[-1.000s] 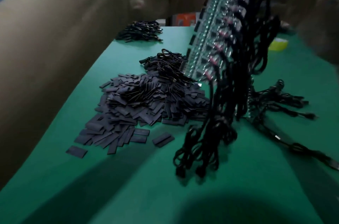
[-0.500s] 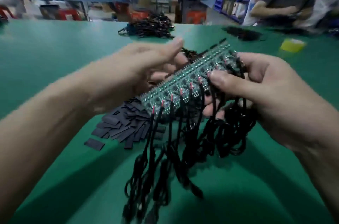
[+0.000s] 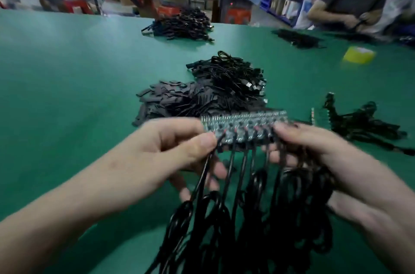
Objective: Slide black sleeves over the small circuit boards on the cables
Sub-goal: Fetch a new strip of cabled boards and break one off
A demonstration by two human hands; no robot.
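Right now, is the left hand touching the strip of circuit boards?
Touching: in the head view the left hand pinches the left end of the strip of circuit boards.

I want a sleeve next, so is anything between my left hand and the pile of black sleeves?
Nothing visible does. The sleeve pile lies just beyond the left hand, which holds the board strip.

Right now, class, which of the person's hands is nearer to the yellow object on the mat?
Right. The right hand holds one end of the board strip, left of the yellow object; the left hand grips the opposite end, farther left.
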